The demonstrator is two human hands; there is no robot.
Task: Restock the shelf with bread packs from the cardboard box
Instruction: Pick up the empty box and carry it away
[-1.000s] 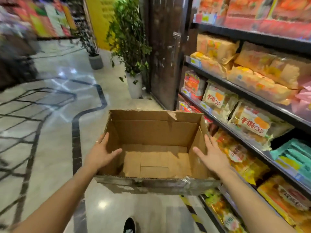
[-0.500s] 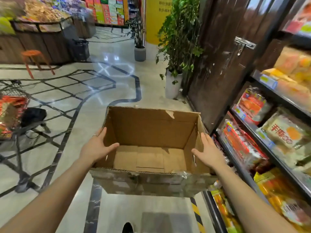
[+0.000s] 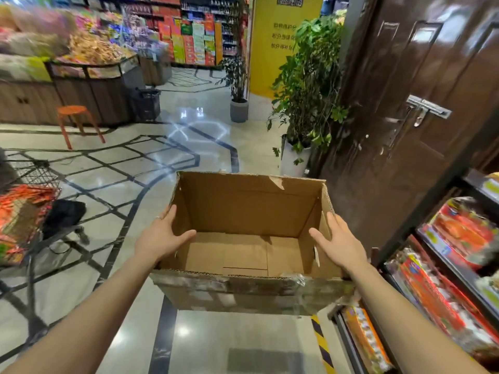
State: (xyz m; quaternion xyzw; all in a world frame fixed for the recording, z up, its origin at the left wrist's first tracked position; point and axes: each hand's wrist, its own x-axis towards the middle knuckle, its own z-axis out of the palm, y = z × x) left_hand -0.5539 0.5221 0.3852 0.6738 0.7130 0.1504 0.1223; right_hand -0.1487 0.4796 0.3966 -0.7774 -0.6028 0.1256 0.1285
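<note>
An empty brown cardboard box [image 3: 243, 211], open at the top, is held off the floor in front of me. My left hand [image 3: 162, 238] grips its left wall, thumb inside. My right hand [image 3: 339, 241] grips the right wall, thumb inside. No bread packs lie in the box. The shelf [image 3: 456, 268] with orange and red wrapped packs [image 3: 464, 230] is at the lower right, beside the box.
A dark wooden door [image 3: 405, 117] stands to the right. A potted plant [image 3: 302, 103] is just beyond the box. A shopping cart [image 3: 24, 211] with goods is at the left. An orange stool [image 3: 73, 114] and snack counters stand farther back.
The view has swung left, away from the shelf toward the aisle. Both hands keep hold of the empty box, carried along; most shelf rows have left the view.
</note>
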